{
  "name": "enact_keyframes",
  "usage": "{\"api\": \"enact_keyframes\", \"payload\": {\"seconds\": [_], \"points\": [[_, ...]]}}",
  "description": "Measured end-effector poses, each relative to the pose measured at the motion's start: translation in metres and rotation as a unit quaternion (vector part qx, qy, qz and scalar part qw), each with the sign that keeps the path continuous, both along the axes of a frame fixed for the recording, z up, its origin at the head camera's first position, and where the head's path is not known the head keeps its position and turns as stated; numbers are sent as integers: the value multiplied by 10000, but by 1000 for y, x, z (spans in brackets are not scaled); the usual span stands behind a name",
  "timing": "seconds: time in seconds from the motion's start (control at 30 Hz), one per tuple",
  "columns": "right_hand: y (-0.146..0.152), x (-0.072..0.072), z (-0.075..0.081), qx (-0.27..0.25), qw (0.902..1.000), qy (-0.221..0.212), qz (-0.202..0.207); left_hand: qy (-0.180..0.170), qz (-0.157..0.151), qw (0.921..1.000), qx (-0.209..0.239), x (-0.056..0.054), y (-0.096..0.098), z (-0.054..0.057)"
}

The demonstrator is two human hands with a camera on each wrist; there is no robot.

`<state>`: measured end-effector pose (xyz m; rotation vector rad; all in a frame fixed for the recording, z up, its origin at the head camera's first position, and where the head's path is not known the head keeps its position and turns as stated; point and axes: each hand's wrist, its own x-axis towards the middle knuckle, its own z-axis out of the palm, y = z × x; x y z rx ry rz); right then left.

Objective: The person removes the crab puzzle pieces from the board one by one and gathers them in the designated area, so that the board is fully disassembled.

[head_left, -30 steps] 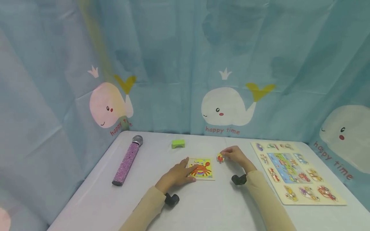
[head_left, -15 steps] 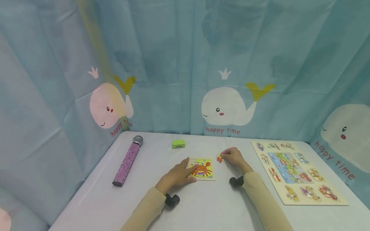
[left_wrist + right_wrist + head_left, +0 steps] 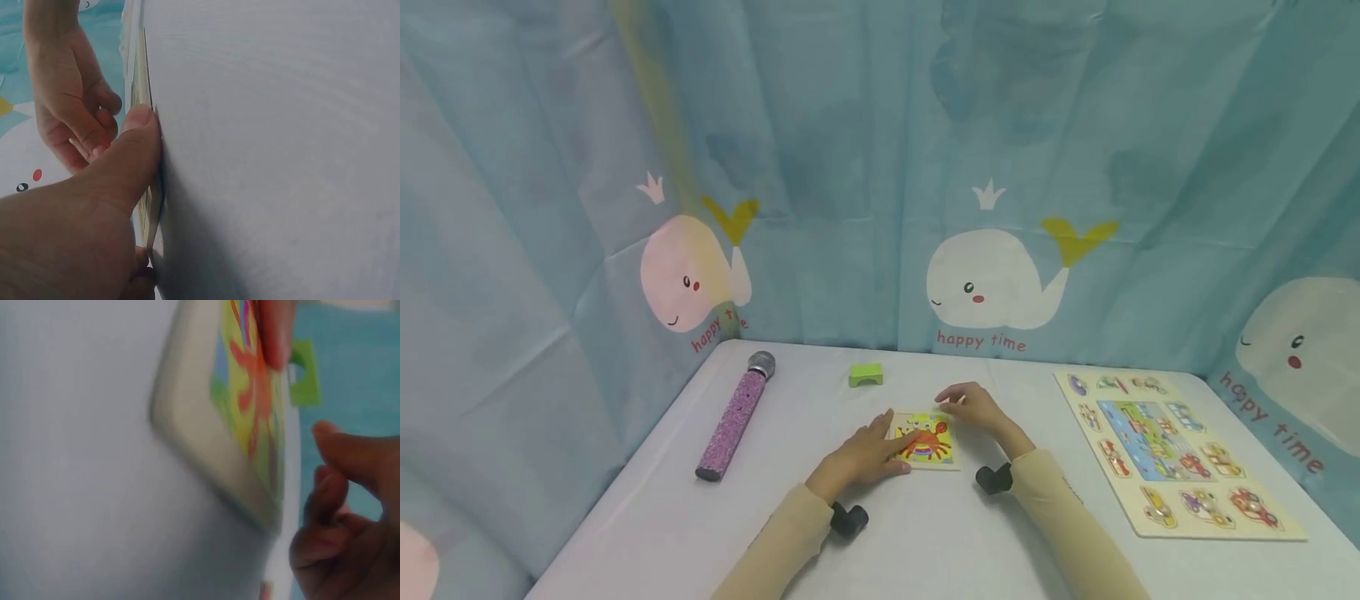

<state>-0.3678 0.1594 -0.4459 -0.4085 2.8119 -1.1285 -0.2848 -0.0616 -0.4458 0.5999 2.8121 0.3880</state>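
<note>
One left grip (image 3: 867, 454) spread on one crab puzzle (image 3: 934, 453); one right grip (image 3: 976, 408): cannot tell if pinching.

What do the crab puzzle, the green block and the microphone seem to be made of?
Crab puzzle: probably wood; pale, thick frame around a bright printed picture. Green block: painted wood or plastic; its even colour leaves that open. Microphone: speckled purple handle suggests glitter coating, material beneath unclear; silvery sheen suggests a metal head.
</note>
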Motion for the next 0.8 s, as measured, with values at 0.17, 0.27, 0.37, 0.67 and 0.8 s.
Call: {"api": "enact_keyframes", "payload": {"seconds": [0.17,0.27,0.37,0.67,0.8], "points": [[-26,7,-4,152,9961,-53,873,78,-161,9998,-79,1,-1,3],[-33,11,-5,363,9934,25,1089,87,-209,9997,-47,2,-1,4],[-36,14,-5,658,9907,132,1185,75,-201,9998,-12,2,-1,3],[-37,17,-6,978,9867,216,1284,57,-149,9998,84,0,-2,-2],[-37,16,-6,1024,9877,200,1168,88,-109,9999,49,-2,-2,-5]]}}
